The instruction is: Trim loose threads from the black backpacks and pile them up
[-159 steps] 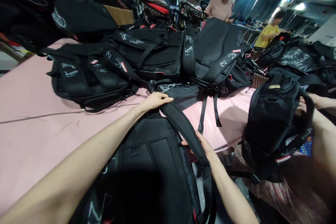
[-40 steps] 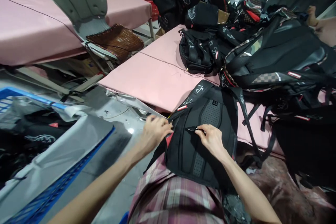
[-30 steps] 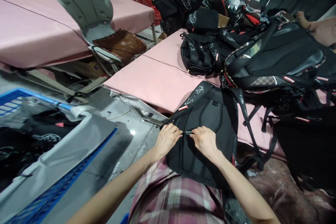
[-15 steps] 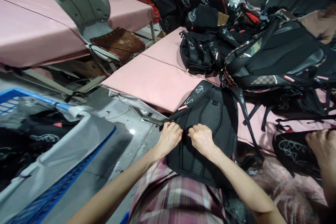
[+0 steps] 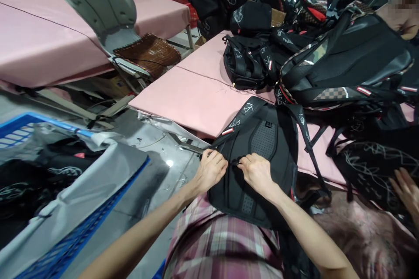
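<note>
A black backpack [image 5: 284, 161] lies against my lap and the edge of the pink-covered table, its padded back panel facing up. Its shoulder straps, marked with white line drawings, spread to both sides. My left hand [image 5: 212, 169] is closed at the lower end of the left shoulder strap [image 5: 240, 120], by the bag's left edge. Over the panel, my right hand [image 5: 257, 172] pinches a small black strap end [image 5: 235, 162] that pokes out toward my left hand. The fingers hide most of what they grip.
More black backpacks [image 5: 347, 65] are piled on the pink table [image 5: 193, 96]. At right, a co-worker's hand [image 5: 406, 189] touches another patterned black bag [image 5: 369, 165]. A lined blue crate [image 5: 75, 130] holding black bags stands at left. Behind it is a grey chair [image 5: 98, 4].
My right hand has shifted slightly right, and a small black strap end now shows at its fingertips. My left hand stays nearly in place. The co-worker's bag and hand have moved.
</note>
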Motion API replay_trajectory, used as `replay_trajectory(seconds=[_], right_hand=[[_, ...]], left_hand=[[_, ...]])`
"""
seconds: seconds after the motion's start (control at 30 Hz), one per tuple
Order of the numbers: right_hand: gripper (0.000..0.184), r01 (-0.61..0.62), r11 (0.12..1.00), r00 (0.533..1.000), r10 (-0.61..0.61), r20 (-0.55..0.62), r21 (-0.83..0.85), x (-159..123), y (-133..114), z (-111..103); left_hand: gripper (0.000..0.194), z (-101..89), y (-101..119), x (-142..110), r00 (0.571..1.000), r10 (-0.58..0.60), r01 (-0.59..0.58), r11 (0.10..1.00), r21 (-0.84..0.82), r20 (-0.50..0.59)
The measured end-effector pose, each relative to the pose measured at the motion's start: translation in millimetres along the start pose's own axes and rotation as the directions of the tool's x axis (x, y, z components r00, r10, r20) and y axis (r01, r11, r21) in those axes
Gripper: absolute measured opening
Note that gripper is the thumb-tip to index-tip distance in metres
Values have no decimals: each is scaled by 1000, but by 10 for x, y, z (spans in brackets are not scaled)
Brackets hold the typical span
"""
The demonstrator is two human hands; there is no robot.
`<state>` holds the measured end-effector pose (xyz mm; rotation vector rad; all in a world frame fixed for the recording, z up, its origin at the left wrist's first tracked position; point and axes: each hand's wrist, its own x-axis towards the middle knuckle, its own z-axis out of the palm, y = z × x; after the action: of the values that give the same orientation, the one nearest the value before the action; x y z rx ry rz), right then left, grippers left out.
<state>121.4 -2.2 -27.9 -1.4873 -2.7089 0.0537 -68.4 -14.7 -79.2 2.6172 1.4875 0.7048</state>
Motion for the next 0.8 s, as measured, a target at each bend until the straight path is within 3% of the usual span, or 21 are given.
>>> replay_trajectory(seconds=[0.17,0.27,0.5,0.8], right_hand=[[17,-46,996,998,49,-32,71,-119,105,48],[18,-68,997,996,70,-53,48,-102,110,92],[15,1,1000,999,-1,-37,16,-5,51,123],[15,63,998,998,-63,0,-23,55,18,66]], left_hand=[[15,-67,-81,-31,996,-90,89,996,-29,-19],[15,-23,-49,-15,996,-86,86,996,-26,6],[18,139,41,10,996,-82,82,997,12,22],[19,173,42,-1,996,-85,85,996,16,9]])
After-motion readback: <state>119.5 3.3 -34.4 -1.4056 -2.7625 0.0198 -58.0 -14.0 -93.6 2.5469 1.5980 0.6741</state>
